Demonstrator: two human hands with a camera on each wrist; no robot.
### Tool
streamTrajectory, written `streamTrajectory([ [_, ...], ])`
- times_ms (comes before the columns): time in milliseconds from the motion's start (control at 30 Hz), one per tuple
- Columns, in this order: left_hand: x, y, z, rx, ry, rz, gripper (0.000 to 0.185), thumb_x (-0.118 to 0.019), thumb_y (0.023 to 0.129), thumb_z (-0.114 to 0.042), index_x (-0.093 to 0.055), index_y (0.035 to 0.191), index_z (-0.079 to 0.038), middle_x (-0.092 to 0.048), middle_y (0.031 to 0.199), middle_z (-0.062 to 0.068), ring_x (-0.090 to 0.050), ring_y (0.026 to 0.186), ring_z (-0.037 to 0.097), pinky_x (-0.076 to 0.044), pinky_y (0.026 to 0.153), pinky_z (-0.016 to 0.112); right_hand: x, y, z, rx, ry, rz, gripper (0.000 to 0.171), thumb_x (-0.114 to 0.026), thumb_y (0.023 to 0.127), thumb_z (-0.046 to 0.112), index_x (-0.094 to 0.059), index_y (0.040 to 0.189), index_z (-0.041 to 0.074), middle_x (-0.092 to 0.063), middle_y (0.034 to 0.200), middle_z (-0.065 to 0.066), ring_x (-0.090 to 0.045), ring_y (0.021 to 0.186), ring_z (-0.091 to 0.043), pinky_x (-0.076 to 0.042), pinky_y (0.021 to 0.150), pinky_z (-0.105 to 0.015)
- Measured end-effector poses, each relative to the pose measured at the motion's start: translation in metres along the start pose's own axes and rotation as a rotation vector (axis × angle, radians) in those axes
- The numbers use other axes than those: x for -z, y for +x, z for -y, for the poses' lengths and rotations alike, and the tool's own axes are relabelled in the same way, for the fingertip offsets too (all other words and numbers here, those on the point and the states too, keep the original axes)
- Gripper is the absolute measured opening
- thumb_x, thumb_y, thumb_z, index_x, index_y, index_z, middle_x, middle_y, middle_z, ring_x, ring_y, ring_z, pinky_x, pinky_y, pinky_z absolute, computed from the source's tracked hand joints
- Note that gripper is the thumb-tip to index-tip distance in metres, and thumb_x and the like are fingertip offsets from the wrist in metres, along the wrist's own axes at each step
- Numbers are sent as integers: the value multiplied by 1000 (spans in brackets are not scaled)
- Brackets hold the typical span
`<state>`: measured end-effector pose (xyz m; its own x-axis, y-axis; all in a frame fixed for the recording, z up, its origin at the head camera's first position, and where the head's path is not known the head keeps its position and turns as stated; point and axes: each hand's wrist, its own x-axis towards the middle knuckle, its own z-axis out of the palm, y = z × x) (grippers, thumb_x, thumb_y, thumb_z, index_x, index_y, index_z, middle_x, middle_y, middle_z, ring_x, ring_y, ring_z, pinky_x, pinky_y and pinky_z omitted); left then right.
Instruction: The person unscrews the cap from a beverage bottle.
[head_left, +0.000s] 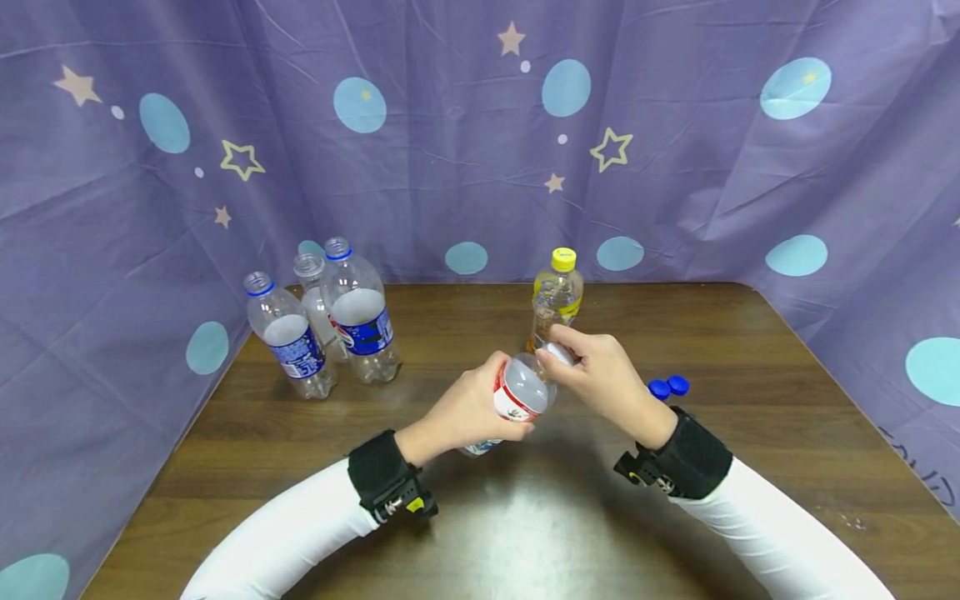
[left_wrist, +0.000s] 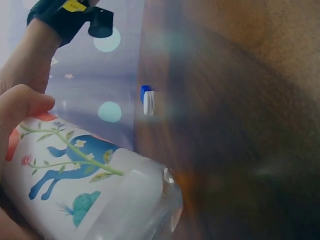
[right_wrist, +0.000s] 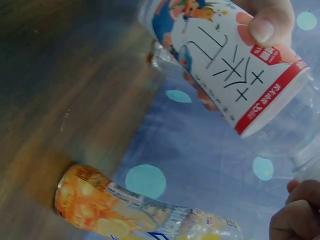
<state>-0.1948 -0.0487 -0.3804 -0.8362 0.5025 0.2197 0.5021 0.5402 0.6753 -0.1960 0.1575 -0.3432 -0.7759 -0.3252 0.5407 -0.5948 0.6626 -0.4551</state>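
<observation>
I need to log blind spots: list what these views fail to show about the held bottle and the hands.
- Bottle cap: head view, covered by the right hand.
- Left hand grip: left wrist view, cut off at the frame edge.
- Blue caps: left wrist view, blurred.

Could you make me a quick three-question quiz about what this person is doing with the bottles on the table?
1. True or false: the left hand grips the body of the white-labelled bottle.
2. What colour is the cap on the upright bottle just behind the hands? A) blue B) yellow C) red
3. How many uncapped bottles stand at the table's far left?

Key
1. True; the right hand is curled round its cap end.
2. B, yellow.
3. Three; two loose blue caps lie to the right of the hands on the wooden table.
</observation>
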Motion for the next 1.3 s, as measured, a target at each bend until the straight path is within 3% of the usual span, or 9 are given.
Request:
streamTrajectory([
  [133,3,0,2,5,-44,63,65,-86,65,-29,-47,115,-17,-65,95,-6,-63,77,6,-52,68,23,-3,-1,-6,107,24,-37,17,-62,89,26,-53,79,17,-40,59,8,-38,53,-5,-30,46,-20],
  [300,5,-2,2,4,-186,217,60,-86,67,-24,-51,116,-17,-65,95,-4,-63,78,6,-54,71,25,-3,-1,-13,398,23,-70,34,-46,98,43,-56,85,13,-55,71,2,-49,65,-9,-43,54,-25],
  [367,4,-2,2,-7,-213,239,60,-85,68,-24,-51,117,-16,-65,97,-4,-64,80,6,-54,73,25,-1,-1,-15,466,9,-65,44,-38,100,49,-58,92,11,-59,79,-1,-53,71,-11,-46,58,-29],
  [433,5,-2,2,-18,-213,226,61,-86,68,-24,-50,117,-17,-65,97,-3,-64,80,6,-54,73,25,2,0,-15,478,-11,-61,45,-38,99,51,-59,96,11,-61,82,-1,-54,72,-12,-47,60,-29],
  [533,6,-1,1,-26,-153,171,62,-86,67,-25,-49,116,-17,-65,96,-5,-63,79,6,-53,71,24,6,-1,-11,418,-47,-56,35,-49,97,46,-59,95,13,-56,76,4,-50,66,-7,-43,56,-25],
  [667,8,0,1,-18,-74,117,65,-86,65,-25,-47,116,-17,-63,99,-5,-62,82,7,-52,72,24,11,-2,-1,222,-113,-43,18,-59,92,34,-58,85,18,-43,63,9,-39,55,-4,-33,49,-22],
  [833,10,0,-1,24,-29,82,67,-86,65,-27,-46,116,-14,-62,98,-4,-61,83,8,-51,73,24,17,2,12,-108,-211,75,38,-52,96,46,-49,70,18,-35,56,8,-36,49,-9,-26,46,-26],
  [933,10,-1,-1,41,-15,77,66,-86,65,-26,-46,116,-13,-62,97,-4,-61,82,8,-51,72,25,19,6,16,-224,-252,167,48,-49,95,55,-44,65,18,-33,55,6,-37,49,-12,-25,46,-28],
  [1300,8,-1,3,50,18,72,67,-86,65,-27,-46,116,-13,-61,95,-5,-60,82,8,-50,73,24,22,9,16,-252,-270,255,47,-51,93,55,-46,64,19,-37,55,7,-41,50,-13,-28,47,-29],
])
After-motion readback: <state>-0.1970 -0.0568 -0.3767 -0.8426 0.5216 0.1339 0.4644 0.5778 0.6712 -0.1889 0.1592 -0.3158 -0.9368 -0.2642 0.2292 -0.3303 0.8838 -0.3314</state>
